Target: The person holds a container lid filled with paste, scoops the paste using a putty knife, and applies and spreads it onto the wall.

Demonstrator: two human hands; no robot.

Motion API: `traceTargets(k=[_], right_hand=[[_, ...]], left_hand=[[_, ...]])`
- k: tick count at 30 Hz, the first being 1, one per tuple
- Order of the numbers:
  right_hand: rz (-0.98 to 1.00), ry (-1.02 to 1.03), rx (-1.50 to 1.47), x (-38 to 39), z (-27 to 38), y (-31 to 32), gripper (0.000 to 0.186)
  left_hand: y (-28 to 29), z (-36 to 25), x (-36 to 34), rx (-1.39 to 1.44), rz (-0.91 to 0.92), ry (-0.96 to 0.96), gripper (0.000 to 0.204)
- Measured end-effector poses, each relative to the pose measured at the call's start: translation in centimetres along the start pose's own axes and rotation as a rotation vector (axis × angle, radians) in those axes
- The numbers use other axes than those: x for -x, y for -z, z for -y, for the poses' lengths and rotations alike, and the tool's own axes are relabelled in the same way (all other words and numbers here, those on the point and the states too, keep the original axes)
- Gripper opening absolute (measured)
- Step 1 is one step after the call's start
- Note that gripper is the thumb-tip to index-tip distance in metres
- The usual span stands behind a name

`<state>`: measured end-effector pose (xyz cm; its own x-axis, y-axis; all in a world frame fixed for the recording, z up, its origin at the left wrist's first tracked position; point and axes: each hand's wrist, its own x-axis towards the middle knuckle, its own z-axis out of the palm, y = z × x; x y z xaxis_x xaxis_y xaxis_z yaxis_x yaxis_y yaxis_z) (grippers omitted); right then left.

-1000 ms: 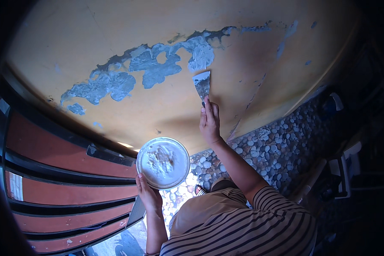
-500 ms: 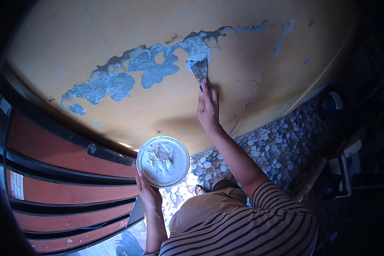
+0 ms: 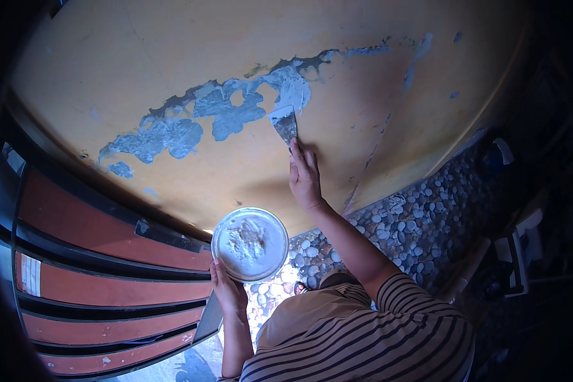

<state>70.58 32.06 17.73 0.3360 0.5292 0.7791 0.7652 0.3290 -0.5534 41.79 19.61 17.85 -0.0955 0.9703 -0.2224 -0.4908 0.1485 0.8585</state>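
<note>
My right hand (image 3: 305,175) is closed round the handle of a putty knife (image 3: 284,123), its wide blade against the yellow wall (image 3: 350,134) or very close to it. White paste shows along the blade's tip. Just above the blade, a fresh whitish smear (image 3: 294,92) covers the right part of a long grey patch (image 3: 172,137) where the paint is gone. Lower down, my left hand (image 3: 228,286) grips the edge of a round, shallow container (image 3: 250,275). White putty (image 3: 247,239) lies heaped inside it.
A gate or slatted panel with reddish boards (image 3: 108,280) and dark bars stands at the left, close to my left hand. Pebbled flooring (image 3: 407,219) runs along the wall's foot. White and dark objects (image 3: 512,254) sit in shadow at the right.
My right hand has drawn the putty knife down and slightly left, off the whitish smear. The left hand and container sit slightly lower and further right in view.
</note>
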Motion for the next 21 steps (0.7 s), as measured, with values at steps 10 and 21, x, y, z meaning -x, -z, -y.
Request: traceTargets(k=[10, 21], right_hand=[[-0.141, 0.102, -0.036, -2.1, 4.5, 1.7, 0.053], [0.073, 0.418, 0.286, -6.7, 4.2, 8.9, 0.056]], left_hand=[[0.8, -2.4, 2.1, 0.031, 0.014, 0.009, 0.032], [5.6, -5.2, 1.3, 0.088, -0.023, 0.025, 0.028]])
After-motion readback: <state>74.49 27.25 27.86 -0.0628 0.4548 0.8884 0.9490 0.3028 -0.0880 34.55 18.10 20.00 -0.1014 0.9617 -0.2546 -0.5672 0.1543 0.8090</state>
